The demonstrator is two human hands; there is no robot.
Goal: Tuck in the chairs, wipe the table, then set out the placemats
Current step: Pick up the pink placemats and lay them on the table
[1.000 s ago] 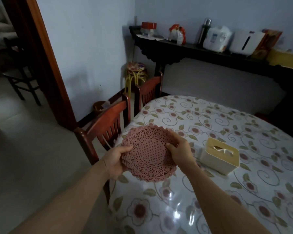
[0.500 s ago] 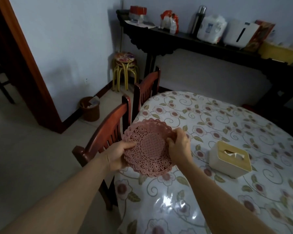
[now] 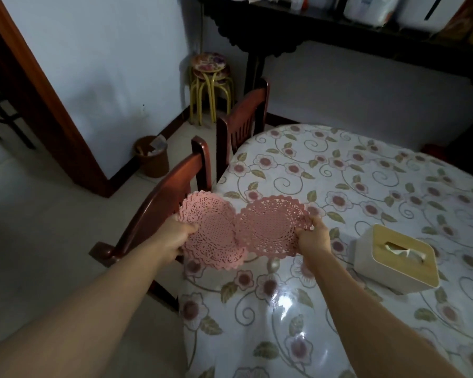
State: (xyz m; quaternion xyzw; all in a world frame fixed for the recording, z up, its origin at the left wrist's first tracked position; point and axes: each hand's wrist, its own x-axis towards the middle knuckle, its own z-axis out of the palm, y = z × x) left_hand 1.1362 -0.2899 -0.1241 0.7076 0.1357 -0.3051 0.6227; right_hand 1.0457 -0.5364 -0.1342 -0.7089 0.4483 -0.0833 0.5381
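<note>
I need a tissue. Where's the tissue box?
In the head view, the tissue box sits on the table, on the right, just beyond the right hand.

the right hand (image 3: 313, 240) peeled one pink placemat (image 3: 273, 226) off the stack (image 3: 210, 236) and drew it out to the right, above the table edge; the left hand (image 3: 172, 237) was left gripping the rest, fanned slightly.

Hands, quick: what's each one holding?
Left hand: grips a stack of pink lacy round placemats.
Right hand: pinches one pink lacy round placemat.
</note>
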